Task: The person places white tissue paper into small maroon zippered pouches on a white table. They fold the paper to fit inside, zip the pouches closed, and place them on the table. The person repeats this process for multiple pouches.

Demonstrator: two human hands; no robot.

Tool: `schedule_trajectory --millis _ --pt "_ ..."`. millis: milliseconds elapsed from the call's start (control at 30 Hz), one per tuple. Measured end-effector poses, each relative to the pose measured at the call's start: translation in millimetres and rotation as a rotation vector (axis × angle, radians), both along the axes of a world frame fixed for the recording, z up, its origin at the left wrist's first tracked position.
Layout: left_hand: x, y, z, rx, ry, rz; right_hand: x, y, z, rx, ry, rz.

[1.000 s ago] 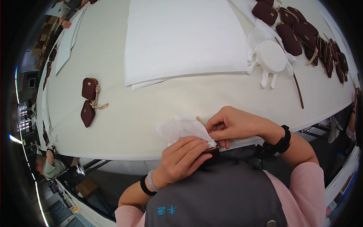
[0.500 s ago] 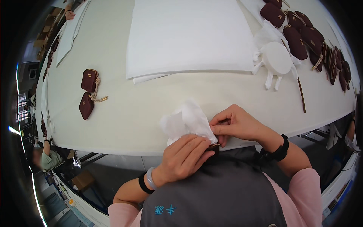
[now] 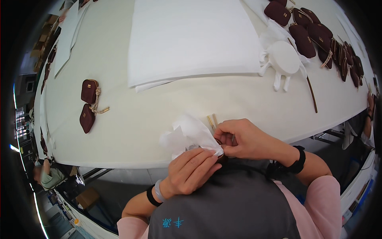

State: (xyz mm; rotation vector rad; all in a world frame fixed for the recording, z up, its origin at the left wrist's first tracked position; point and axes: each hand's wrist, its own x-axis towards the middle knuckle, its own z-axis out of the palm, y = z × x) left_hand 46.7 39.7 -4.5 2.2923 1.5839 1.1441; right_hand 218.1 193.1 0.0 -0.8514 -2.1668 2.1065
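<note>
At the near edge of the white table [image 3: 151, 119], my left hand [image 3: 190, 170] and my right hand [image 3: 238, 137] meet over a small dark maroon pouch [image 3: 220, 150], which is mostly hidden by my fingers. A crumpled sheet of white tissue paper [image 3: 187, 133] sticks up from between my hands; my left fingers pinch its lower corner against the pouch. My right hand grips the pouch from the right. Two short gold metal ends [image 3: 212, 119] poke out just above my right fingers.
A stack of large white sheets [image 3: 191, 36] lies at the table's middle. Two maroon pouches with a tan cord [image 3: 88, 103] sit at the left. Several more maroon pouches [image 3: 310, 32] and a white drawstring bag [image 3: 283, 57] lie at the upper right. Other people stand at the edges.
The tissue paper has risen and spread out more above my hands. Both hands stayed at the table edge, shifting only a little.
</note>
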Motion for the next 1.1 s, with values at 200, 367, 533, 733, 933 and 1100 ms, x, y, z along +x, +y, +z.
schedule_trajectory --millis 200,367,533,733,933,1100 --pt "0.5 -4.0 -3.2 0.007 -0.038 0.018 0.0 -10.8 0.0 0.057 -0.021 -0.115" --pt "4.6 -1.1 1.5 -0.072 0.023 0.087 -5.6 -7.0 -6.0 0.299 0.082 -0.055" --pt "5.6 -1.4 4.4 -0.143 0.055 0.093 -0.7 -21.3 -15.5 0.312 0.123 -0.170" --pt "4.8 1.9 5.2 -0.151 0.110 -0.011 7.4 -20.5 -14.6 0.355 0.164 -0.200" --pt "1.5 13.8 25.9 -0.427 0.023 -0.142 12.5 -16.4 -14.3 0.419 0.247 -0.130" --pt "-11.4 10.9 1.9 -0.131 -0.211 -0.114 11.7 5.0 -11.9 0.104 0.181 0.012"
